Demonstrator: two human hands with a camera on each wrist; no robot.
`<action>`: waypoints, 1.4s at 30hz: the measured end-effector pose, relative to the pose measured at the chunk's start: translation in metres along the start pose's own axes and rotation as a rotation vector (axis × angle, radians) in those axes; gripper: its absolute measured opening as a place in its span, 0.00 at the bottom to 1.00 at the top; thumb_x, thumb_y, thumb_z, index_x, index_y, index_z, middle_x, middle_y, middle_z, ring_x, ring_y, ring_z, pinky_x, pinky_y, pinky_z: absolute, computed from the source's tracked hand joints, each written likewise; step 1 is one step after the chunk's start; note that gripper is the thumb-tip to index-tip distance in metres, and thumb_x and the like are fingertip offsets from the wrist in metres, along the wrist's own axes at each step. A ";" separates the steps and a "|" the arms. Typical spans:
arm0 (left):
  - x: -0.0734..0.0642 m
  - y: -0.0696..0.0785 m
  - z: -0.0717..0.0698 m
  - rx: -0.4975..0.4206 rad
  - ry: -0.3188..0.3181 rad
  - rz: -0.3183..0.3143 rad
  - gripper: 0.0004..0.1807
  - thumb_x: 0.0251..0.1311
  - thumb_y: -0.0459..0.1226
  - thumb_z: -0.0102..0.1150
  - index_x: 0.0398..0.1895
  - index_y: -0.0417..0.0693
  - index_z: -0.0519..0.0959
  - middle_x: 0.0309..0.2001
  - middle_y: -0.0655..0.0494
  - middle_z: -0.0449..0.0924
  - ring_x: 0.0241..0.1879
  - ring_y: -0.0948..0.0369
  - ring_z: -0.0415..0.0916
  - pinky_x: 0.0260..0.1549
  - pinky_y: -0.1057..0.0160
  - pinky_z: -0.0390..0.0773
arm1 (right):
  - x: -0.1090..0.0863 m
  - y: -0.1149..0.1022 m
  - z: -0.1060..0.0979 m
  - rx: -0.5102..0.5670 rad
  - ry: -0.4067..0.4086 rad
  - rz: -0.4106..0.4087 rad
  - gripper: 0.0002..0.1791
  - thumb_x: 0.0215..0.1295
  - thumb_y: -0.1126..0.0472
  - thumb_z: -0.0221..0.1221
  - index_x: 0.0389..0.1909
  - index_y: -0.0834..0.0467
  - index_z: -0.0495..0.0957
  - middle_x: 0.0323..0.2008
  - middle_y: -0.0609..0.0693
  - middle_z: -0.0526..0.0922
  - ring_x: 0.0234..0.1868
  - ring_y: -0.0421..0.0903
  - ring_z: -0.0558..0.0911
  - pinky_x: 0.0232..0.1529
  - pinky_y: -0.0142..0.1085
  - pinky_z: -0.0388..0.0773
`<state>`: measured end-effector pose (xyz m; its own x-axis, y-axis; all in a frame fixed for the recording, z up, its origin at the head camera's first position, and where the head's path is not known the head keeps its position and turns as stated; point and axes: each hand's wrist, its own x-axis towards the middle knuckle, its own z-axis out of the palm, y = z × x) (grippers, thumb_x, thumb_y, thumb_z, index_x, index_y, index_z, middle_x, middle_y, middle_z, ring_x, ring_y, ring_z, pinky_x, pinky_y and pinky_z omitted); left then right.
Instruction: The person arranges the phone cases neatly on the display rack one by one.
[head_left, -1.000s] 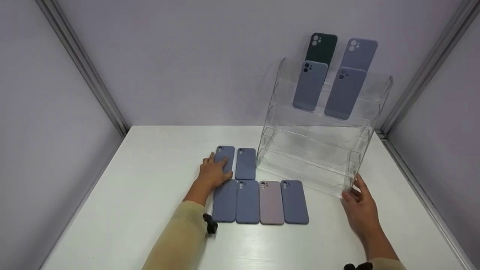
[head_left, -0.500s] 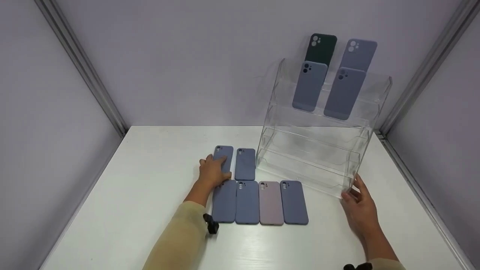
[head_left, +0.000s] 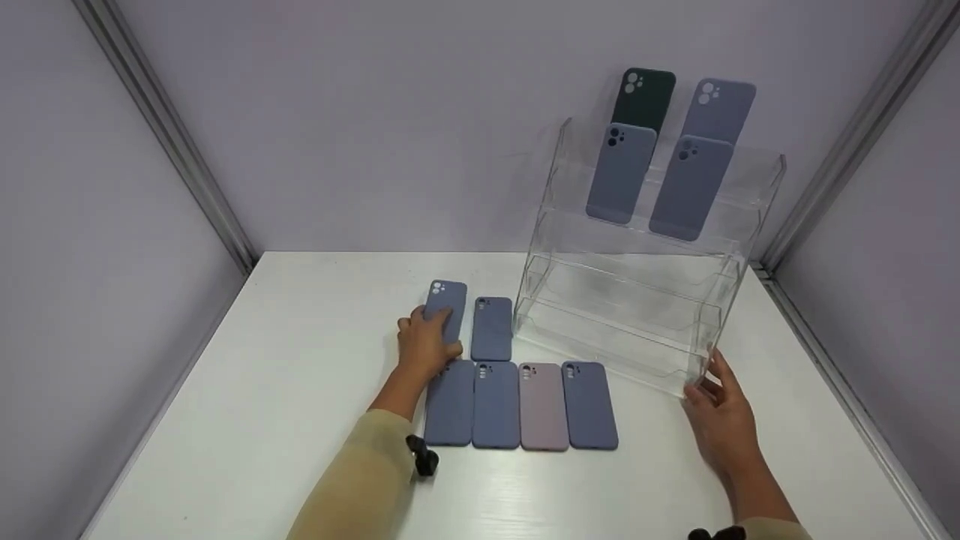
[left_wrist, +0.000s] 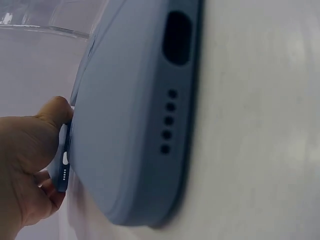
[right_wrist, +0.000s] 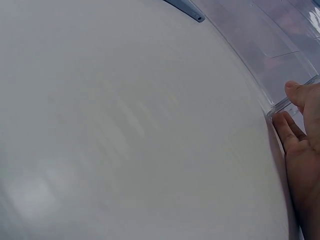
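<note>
My left hand (head_left: 426,343) grips a blue-grey phone case (head_left: 448,300) by its sides, its far end tipped up off the table. Its lower end is partly hidden by the hand; in the left wrist view that end, with a port slot, shows between thumb and fingers. Just right of it lies another blue-grey case (head_left: 491,330). A front row holds a blue-grey case (head_left: 450,409) close under my left wrist, another bluish one (head_left: 496,409), a pink one (head_left: 544,409) and a darker one (head_left: 590,409). My right hand (head_left: 724,416) pinches the near right corner of a clear tiered display stand (head_left: 622,300).
On the stand's upper tiers lean a dark green case (head_left: 643,97), a lilac one (head_left: 718,109) and two blue-grey ones, left (head_left: 621,176) and right (head_left: 690,191). The white table (head_left: 300,337) meets pale walls at the back and both sides.
My left hand has closed around the back-left case and raised its far end from flat to tilted. The right hand and stand stay put.
</note>
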<state>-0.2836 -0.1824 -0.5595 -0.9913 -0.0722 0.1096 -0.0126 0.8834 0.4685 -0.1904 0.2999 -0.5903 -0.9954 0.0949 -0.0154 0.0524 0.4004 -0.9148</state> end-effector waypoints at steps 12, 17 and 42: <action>0.000 0.024 -0.007 -0.132 0.191 -0.001 0.40 0.61 0.42 0.74 0.79 0.55 0.74 0.83 0.35 0.57 0.72 0.36 0.63 0.68 0.38 0.71 | 0.000 0.002 -0.001 0.003 0.003 -0.008 0.49 0.84 0.49 0.57 0.86 0.21 0.33 0.89 0.56 0.48 0.85 0.67 0.61 0.54 0.11 0.71; -0.002 0.038 -0.011 -0.174 0.219 0.007 0.41 0.62 0.41 0.75 0.79 0.56 0.72 0.84 0.37 0.56 0.73 0.35 0.65 0.67 0.37 0.75 | 0.000 0.002 -0.002 0.005 0.004 -0.013 0.49 0.84 0.50 0.58 0.86 0.22 0.34 0.89 0.58 0.48 0.84 0.67 0.62 0.54 0.10 0.70; -0.005 0.165 -0.032 -0.234 0.269 0.255 0.42 0.67 0.47 0.75 0.81 0.69 0.66 0.84 0.45 0.54 0.75 0.46 0.65 0.64 0.47 0.83 | 0.003 0.004 -0.002 -0.038 -0.014 -0.004 0.50 0.84 0.48 0.57 0.88 0.29 0.31 0.89 0.59 0.48 0.85 0.66 0.62 0.57 0.11 0.69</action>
<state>-0.2771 -0.0507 -0.4548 -0.8892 -0.0108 0.4574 0.2889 0.7619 0.5796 -0.1932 0.3042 -0.5934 -0.9966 0.0802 -0.0174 0.0507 0.4351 -0.8989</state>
